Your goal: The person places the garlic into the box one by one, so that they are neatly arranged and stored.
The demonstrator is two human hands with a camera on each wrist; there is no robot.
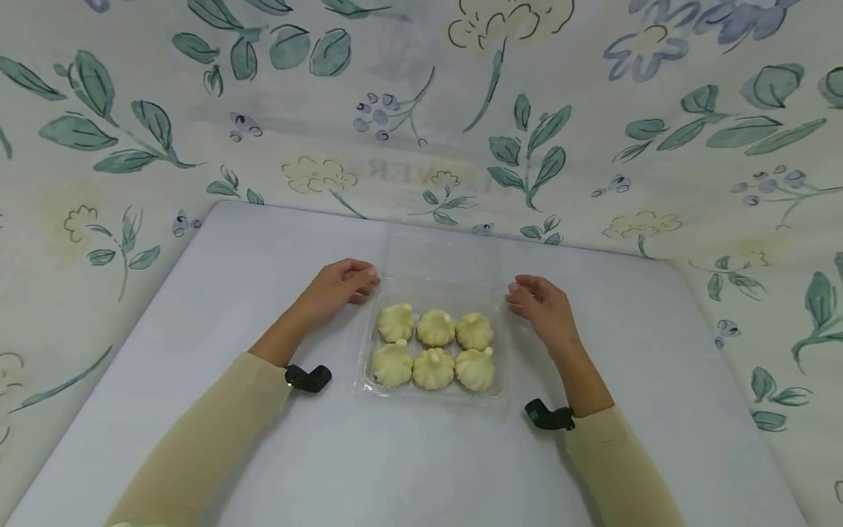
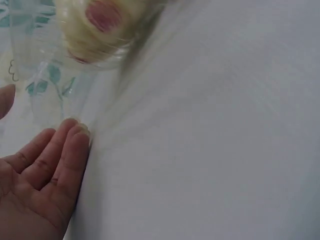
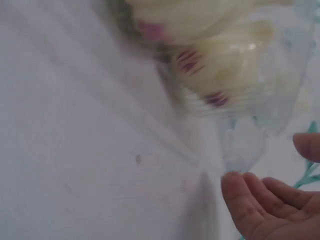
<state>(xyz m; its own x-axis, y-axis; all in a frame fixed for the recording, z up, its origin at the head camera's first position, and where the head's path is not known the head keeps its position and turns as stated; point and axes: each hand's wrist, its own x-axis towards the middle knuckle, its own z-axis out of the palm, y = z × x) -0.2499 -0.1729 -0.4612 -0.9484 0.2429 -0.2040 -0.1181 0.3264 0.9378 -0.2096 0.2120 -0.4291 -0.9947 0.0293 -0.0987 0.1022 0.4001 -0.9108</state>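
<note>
A clear plastic clamshell box (image 1: 431,400) lies on the white table with its lid (image 1: 441,256) folded back toward the wall. Inside sit several pale garlic bulbs (image 1: 434,368) in two rows, stems up. Purple marks show on a garlic bulb (image 2: 105,20) in the left wrist view and on another garlic bulb (image 3: 215,70) in the right. At the box's back left corner is my left hand (image 1: 342,285), fingertips close to the plastic, thumb apart from the fingers. My right hand (image 1: 541,304) mirrors it at the back right, fingers loosely bent beside the lid's edge.
Floral cloth (image 1: 421,110) rises behind the table (image 1: 421,468) and along both sides. A small black wrist camera (image 1: 309,378) juts from the left cuff, and another black camera (image 1: 548,415) from the right one.
</note>
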